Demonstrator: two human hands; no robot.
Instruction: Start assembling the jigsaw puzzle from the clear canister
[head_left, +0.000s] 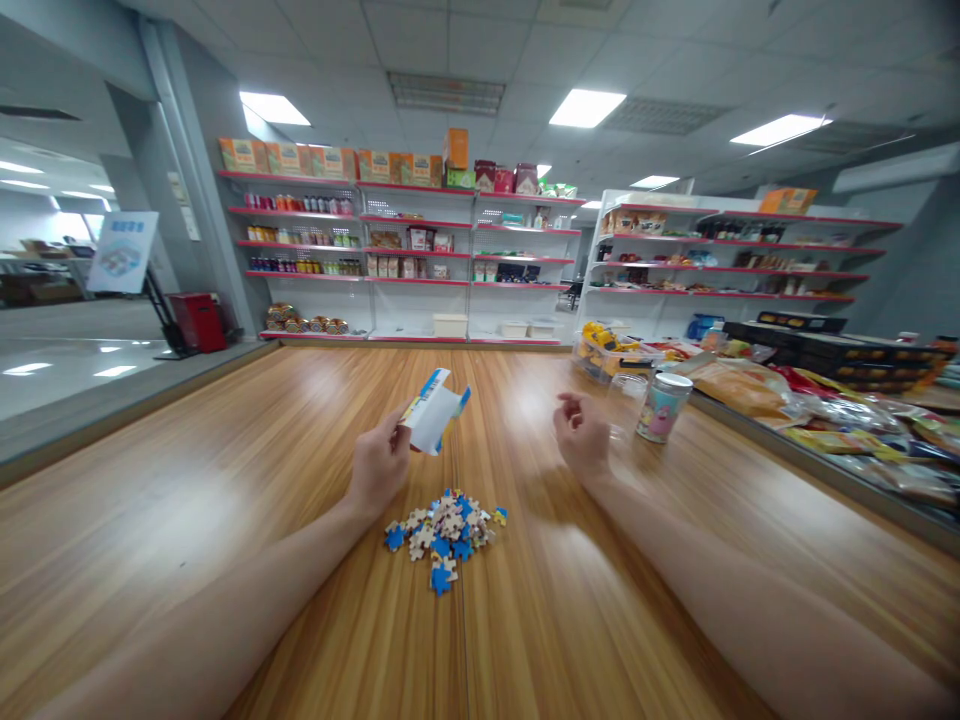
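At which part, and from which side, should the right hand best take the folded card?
Probably the card is best pinched at its blue right flap, from the right: this juts out free, while the left hand grips the left edge.

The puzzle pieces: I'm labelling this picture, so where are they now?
In the head view, the puzzle pieces lie heaped on the wooden table, just left of centre, below and between the left hand and right hand.

Folded paper (435,418), heaped puzzle pieces (452,524)

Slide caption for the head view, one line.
Left hand holding folded paper near piled puzzle pieces, right hand beside a lidded can.
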